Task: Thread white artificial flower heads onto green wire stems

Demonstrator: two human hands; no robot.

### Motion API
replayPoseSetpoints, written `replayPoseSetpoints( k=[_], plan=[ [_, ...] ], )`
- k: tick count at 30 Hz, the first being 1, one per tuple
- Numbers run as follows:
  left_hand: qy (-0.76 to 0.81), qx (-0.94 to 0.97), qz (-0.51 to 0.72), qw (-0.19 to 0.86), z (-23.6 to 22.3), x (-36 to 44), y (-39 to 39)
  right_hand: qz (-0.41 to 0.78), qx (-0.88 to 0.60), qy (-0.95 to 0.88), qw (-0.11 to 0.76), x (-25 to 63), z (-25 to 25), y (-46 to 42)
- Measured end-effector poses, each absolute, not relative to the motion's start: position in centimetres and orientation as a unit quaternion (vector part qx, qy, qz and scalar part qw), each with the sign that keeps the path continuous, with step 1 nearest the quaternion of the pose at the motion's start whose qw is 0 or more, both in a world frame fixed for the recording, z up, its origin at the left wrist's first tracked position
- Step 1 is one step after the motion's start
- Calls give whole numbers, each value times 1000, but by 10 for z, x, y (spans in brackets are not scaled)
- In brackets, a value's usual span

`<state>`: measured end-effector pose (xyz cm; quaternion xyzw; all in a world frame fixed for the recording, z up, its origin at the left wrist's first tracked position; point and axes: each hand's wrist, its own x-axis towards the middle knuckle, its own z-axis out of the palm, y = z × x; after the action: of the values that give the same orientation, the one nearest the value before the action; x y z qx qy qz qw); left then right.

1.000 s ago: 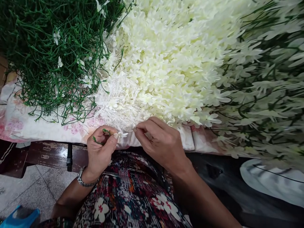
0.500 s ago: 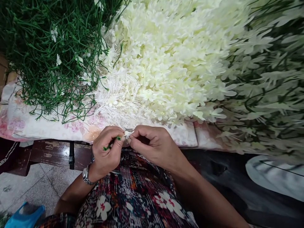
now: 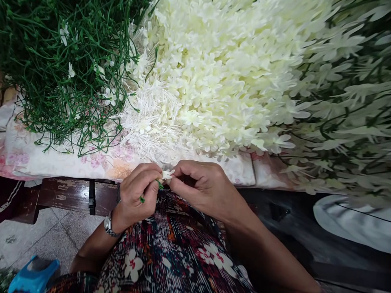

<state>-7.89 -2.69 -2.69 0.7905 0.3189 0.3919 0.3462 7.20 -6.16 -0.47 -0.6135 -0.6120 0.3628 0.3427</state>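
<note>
My left hand [image 3: 137,195] is closed around a thin green stem [image 3: 159,185], a wristwatch on its wrist. My right hand [image 3: 201,187] pinches a small white flower [image 3: 166,175] right against the stem's tip, so both hands meet above my lap. Just beyond them lies a tuft of fine white stamens [image 3: 149,122] at the edge of a big heap of cream petals [image 3: 220,73].
A pile of green stems [image 3: 61,65] fills the upper left, on a floral cloth [image 3: 45,162] over a dark wooden bench [image 3: 70,195]. Assembled flower sprays [image 3: 345,110] lie at right. A blue object [image 3: 30,276] sits on the tiled floor.
My right hand drew back from the stamen tuft toward my left hand; the two now meet, with the white flower pressed at the stem's tip.
</note>
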Motion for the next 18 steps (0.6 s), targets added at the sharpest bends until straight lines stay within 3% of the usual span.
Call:
replayPoseSetpoints(
  k=[5, 18],
  plan=[
    [315, 794, 380, 355, -26, -81, -26, 319, -608, -638, 349, 71, -6, -65],
    [331, 696, 383, 509, -23, -79, -31, 142, -584, -694, 395, 64, -23, -76]
  ],
)
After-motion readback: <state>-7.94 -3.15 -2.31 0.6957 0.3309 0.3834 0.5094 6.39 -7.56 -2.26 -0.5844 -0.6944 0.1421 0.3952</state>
